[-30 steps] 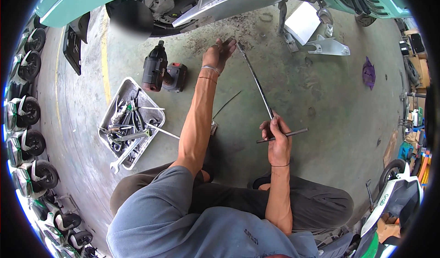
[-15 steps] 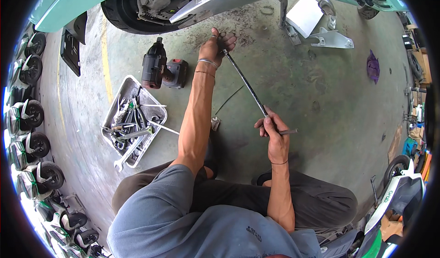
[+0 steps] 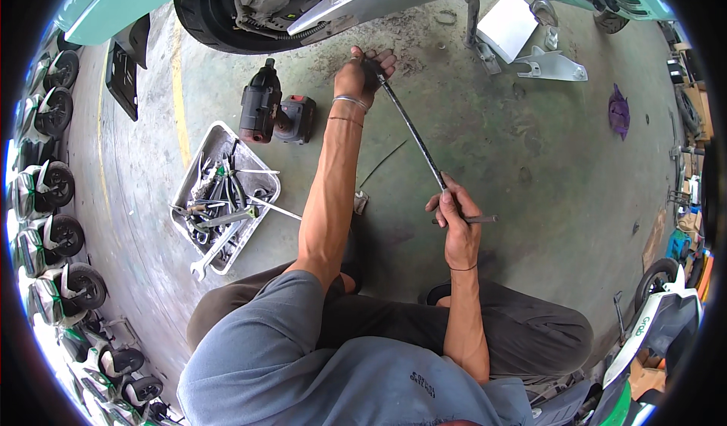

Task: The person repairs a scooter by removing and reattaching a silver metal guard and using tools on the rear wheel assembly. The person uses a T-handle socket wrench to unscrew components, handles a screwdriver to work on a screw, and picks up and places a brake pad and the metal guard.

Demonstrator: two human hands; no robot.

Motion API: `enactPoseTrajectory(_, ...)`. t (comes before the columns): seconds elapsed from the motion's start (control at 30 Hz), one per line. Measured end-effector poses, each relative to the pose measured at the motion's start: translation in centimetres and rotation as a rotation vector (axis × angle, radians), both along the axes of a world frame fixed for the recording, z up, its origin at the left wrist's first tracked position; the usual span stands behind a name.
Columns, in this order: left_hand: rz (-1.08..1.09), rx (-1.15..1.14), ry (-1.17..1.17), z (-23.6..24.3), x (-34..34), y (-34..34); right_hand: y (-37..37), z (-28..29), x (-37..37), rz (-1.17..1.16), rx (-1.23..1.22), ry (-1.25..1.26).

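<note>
right hand (image 3: 460, 233) grips a t-shaped metal rod (image 3: 413, 132).

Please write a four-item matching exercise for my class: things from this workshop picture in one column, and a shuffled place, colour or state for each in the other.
Column one
1. T-handled rod
2. Metal tray
3. Crumpled item on the floor
4. Cordless power tool

Column two
A. Purple
B. On the floor, between the tray and the tyre
C. Gripped near its crossbar by the right hand
D. Filled with pliers and wrenches

Pairs: 1-C; 2-D; 3-A; 4-B
</note>
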State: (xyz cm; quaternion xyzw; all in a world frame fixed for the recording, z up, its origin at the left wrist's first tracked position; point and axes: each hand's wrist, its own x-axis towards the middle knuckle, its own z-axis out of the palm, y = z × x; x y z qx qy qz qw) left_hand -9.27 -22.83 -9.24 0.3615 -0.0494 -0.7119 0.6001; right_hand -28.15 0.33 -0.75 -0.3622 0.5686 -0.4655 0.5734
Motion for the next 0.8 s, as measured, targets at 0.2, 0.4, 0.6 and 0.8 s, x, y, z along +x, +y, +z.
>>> enactPoseTrajectory(0.2, 0.047, 0.048, 0.012, -0.1, 0.1, 0.1, 0.2, -0.3, 0.5, -0.015, 0.0, -0.018)
enactPoseTrajectory(0.4, 0.102, 0.06, -0.095, 1.4, -0.3, -0.3, 1.0, -1.6, 1.7, -0.182, 0.129, -0.426)
enactPoseTrajectory(0.6, 0.096, -0.156, -0.287, -0.9, 1.4, -0.2, 1.2, -0.1, 2.7, 0.013, -0.138, 0.196)
enactPoseTrajectory(0.8, -0.053, -0.278, 0.359, 3.9, 4.2, -0.6, 1.8, -1.0, 4.7, -0.039, -0.254, 0.329)
